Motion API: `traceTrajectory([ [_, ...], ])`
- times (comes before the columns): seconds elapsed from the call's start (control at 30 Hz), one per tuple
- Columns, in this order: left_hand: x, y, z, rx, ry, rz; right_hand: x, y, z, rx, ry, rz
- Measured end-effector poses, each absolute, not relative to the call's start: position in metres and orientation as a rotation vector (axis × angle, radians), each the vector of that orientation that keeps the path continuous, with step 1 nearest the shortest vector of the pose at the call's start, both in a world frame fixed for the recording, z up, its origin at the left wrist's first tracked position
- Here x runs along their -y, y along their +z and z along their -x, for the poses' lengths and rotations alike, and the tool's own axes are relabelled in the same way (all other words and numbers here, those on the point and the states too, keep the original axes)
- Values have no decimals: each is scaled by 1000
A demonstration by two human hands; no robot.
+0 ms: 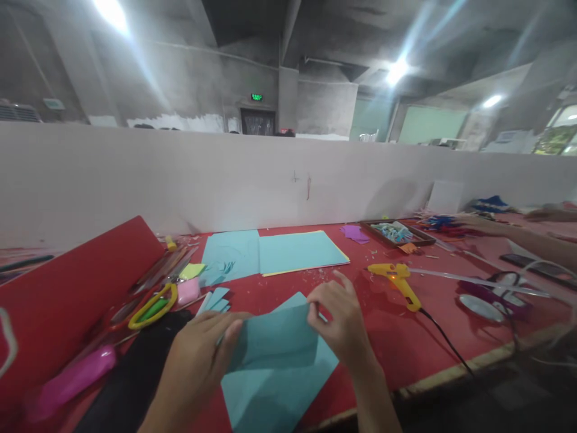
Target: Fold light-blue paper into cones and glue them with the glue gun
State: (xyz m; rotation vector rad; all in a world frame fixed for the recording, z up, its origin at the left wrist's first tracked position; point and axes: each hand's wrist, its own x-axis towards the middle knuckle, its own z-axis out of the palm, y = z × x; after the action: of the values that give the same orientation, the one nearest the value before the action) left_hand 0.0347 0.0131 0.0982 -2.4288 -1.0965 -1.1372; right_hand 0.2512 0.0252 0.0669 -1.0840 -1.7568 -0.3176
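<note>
A piece of light blue paper (277, 340) is held up between my two hands, near the front of the red table. My left hand (205, 349) grips its left edge, thumb on top. At the upper right corner, my right hand (336, 316) pinches the paper between thumb and forefinger. Beneath it lies a larger blue sheet (279, 394), turned at an angle. Several small blue paper strips (216, 300) sit just beyond my left hand. A yellow glue gun (396, 279), with a small orange light on it, lies to the right of my right hand.
Blue sheets (302, 249) lie at the back by a white partition (225, 180). Yellow-handled scissors (155, 307), a pink packet (81, 376) and a red board (81, 288) are on the left. A tray (417, 237) of small pieces stands back right. The glue gun's cord (444, 340) crosses the front edge.
</note>
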Motion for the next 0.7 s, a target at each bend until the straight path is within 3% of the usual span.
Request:
traceTrajectory([
  [0.2, -9, 99, -14, 1345, -1249, 2317, -29, 63, -271, 1435, -319, 1131],
  [0.43, -10, 104, -46, 979, -1131, 2495, -14, 80, -237, 1843, -157, 1029],
  [0.7, -6, 104, -57, 887, -1069, 2180, -14, 77, -227, 2032, -157, 1042],
])
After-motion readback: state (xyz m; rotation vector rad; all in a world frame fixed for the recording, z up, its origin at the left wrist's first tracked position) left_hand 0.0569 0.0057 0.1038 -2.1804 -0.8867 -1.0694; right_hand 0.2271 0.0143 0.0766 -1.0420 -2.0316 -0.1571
